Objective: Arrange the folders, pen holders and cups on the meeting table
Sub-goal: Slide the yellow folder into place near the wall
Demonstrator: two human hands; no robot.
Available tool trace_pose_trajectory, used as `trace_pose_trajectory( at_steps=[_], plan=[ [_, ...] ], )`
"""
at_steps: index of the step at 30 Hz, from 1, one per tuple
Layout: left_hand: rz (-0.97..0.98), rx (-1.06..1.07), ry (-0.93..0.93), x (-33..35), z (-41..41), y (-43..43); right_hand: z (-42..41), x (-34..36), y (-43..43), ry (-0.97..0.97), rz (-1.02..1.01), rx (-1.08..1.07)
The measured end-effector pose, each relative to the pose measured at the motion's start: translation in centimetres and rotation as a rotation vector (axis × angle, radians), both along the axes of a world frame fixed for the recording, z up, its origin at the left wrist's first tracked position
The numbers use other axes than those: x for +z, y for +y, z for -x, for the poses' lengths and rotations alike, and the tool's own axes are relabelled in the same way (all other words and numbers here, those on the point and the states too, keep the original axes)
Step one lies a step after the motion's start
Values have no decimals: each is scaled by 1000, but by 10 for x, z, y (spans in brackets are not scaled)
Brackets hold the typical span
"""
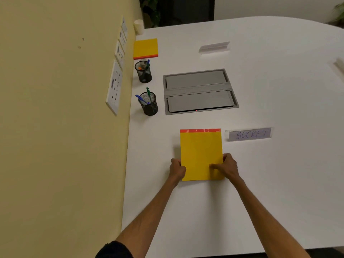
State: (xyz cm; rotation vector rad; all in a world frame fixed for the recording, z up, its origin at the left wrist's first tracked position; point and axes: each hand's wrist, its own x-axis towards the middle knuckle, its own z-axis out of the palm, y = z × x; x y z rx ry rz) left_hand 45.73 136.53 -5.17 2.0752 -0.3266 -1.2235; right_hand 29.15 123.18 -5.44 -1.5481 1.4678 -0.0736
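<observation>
Hard to read first: fingertips of both hands are tucked at or under the folder's sides, so can't tell if the yellow folder [201, 155] lies flat on the table [260, 192] or is raised a bit. Nameplate [249, 134] text is blurry, reads approx "SUCKE", last letters unclear. A 2nd clear plate [214, 46] far ahead shows no legible text. A 3rd item at the right frame edge [339, 66] is cut off and can't be identified. Sleeve at the bottom is cropped. What's inside the cup [138, 26] isn't visible.

Left hand [177, 169] is clamped on the folder's left edge near its bottom corner, fingers curled. Right hand [226, 167] pinches the right edge, thumb lying on the yellow face. The folder sits between the hands and extends fwd from them; a red strip shows at its far end. The nameplate is just ahead of the right hand, beside the folder's top right corner, not touching.

Ahead of both hands: grey cable hatch [200, 91] set in the tabletop. Fwd-left of the left hand: near mesh pen holder [149, 104] w/ blue and green pens, then far pen holder [143, 71], then a yellow folder stack [145, 48], then the cup, all in a row along the wall [55, 108].

The wall w/ socket plates [114, 86] runs left of the left hand, w/ a strip of bare table between. Bare tabletop lies right of the right hand and back toward the body. The table's near edge shows bottom right.
</observation>
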Motion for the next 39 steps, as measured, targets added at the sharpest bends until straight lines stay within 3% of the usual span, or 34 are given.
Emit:
trace_pose_trajectory(
  at_steps=[6,17,32,39],
  plan=[
    [60,53,-151,18,-31,6,-39,20,-6,-275,-119,-37],
    [54,199,-314,25,-90,48,-135,21,37,-346,-124,116],
    [-21,-145,-588,-5,-127,104,-197,-18,97,-363,-178,60],
    [-88,-424,-550,-17,-130,102,-209,-22,106,-132,89,371]
  ],
)
